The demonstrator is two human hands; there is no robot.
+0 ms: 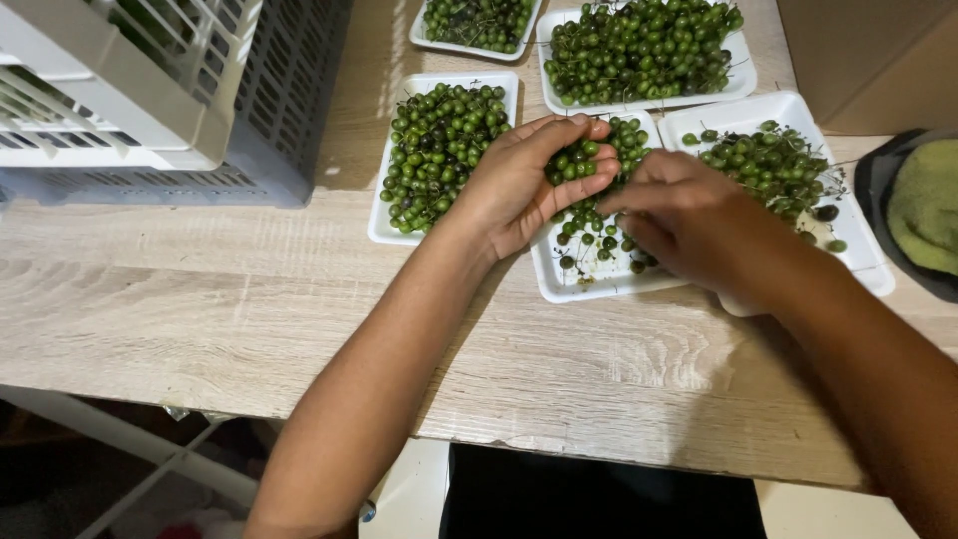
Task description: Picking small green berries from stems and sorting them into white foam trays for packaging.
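Note:
My left hand (519,185) cups a bunch of small green berries (576,163) over a white foam tray (584,284) in the middle of the wooden table. My right hand (689,225) reaches in from the right, its fingertips pinched at the berries just under the left hand's fingers. Loose green berries and thin stems lie on the tray below both hands. A fuller tray of berries (384,225) sits just left of my left hand.
More white trays of green berries stand at the back (743,85) and right (863,255), another at the top (419,38). Grey and white plastic crates (200,120) fill the back left. A dark bowl with a green cloth (923,205) is at the right edge.

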